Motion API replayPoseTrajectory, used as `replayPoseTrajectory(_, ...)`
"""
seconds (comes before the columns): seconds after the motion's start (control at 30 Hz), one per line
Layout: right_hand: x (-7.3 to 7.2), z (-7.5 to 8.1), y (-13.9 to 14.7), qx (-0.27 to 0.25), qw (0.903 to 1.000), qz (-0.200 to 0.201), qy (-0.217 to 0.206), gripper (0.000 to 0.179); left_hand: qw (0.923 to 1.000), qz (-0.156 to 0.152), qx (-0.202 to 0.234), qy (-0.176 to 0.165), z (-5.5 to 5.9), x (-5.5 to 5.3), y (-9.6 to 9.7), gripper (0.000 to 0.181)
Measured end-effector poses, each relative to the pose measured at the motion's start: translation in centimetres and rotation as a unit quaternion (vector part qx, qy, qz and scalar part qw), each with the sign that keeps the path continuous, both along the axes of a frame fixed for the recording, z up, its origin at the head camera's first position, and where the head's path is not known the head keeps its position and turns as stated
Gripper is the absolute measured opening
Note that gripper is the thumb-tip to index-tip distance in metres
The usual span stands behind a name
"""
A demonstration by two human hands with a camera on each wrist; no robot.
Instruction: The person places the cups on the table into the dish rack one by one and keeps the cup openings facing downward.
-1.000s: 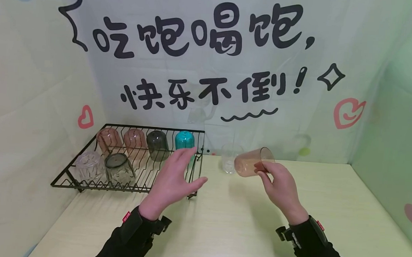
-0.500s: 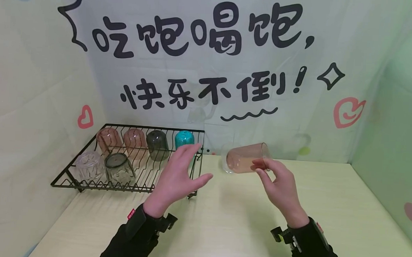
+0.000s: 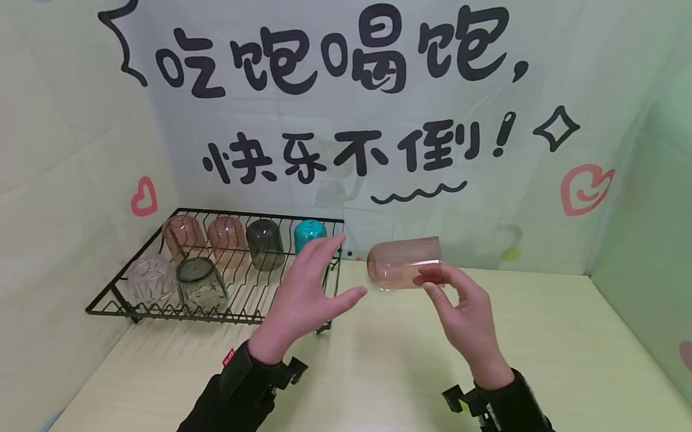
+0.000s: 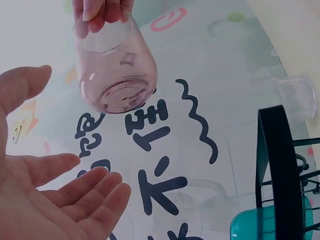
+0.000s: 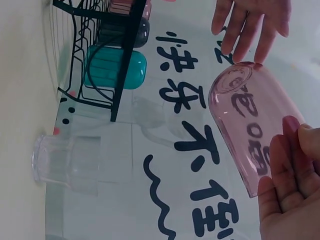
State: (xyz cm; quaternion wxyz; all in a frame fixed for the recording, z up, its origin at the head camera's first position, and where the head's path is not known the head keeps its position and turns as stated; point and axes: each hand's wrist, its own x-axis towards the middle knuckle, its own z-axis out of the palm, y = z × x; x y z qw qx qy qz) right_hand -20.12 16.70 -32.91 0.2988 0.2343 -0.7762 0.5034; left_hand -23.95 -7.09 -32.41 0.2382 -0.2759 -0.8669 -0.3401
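Observation:
My right hand pinches a pink transparent drinking glass near its rim, fingertips inside. The glass lies nearly level in the air, its base toward the left. My left hand holds nothing; its fingers are spread beside the rack's right end, a gap away from the glass in the head view. In the left wrist view the glass base faces the open palm. A clear glass stands on the table behind, mostly covered by the pink glass in the head view.
A black wire rack stands at the left. Upside down on it are two pink glasses, a dark grey one and a teal one, with a lilac-clear glass and a grey-green glass in front. A lettered cloth hangs behind.
The pink glass has moved left with my right hand and turned closer to level, now covering the clear glass. My left hand has shifted slightly right and up, toward it.

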Motion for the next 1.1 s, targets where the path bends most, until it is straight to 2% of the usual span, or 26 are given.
replayPoseTrajectory(0.2, -0.1, -0.3, -0.2, -0.033, 0.9988, 0.016, -0.031, 0.02, 0.9997, -0.016, 0.02, 0.003, 0.0, 0.0, 0.5, 0.078)
replayPoseTrajectory(0.47, -1.2, -2.3, 0.0, -0.046, 0.9974, 0.036, -0.041, 0.022, 0.997, -0.038, 0.065, -0.019, 0.0, 0.0, 1.2, 0.079)
replayPoseTrajectory(0.67, -0.2, -1.3, -0.8, -0.064, 0.9955, 0.056, -0.042, 0.022, 0.9934, -0.054, 0.095, -0.036, -0.1, -0.2, 1.5, 0.08)
replayPoseTrajectory(0.83, 0.6, -0.7, -1.3, -0.075, 0.994, 0.064, -0.047, 0.021, 0.988, -0.072, 0.123, -0.059, -0.3, -0.2, 1.8, 0.08)
replayPoseTrajectory(1.1, -0.6, -2.3, -1.0, -0.102, 0.9903, 0.075, -0.057, 0.023, 0.9714, -0.104, 0.184, -0.108, -0.7, -0.3, 2.4, 0.078)
